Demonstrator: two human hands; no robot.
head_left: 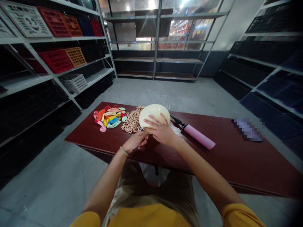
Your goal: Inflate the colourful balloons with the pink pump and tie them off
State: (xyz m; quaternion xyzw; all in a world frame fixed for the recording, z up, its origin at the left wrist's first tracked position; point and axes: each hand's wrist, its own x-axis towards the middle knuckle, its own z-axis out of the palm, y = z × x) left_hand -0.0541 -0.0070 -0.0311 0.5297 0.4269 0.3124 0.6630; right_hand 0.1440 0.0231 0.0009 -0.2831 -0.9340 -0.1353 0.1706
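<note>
A pale yellow inflated balloon (151,111) is held over the table, in front of me. My left hand (136,142) is closed in a pinch at the balloon's lower end, where its neck is mostly hidden by the fingers. Across the balloon's right and near side lies my right hand (163,130), fingers spread and pressed against it. Left of the balloon is a heap of beige, curled, rope-like pieces (131,122). Limp balloons (111,119) in several colours are piled farther left. To the right, a pink hand pump (199,136) with a black end rests on the table.
The dark red table (220,157) stretches across in front of me. A blurred purple item (248,129) lies near its right end. Shelving with crates (55,61) stands on the left, more shelves (156,60) at the back, and dark crates (260,47) on the right.
</note>
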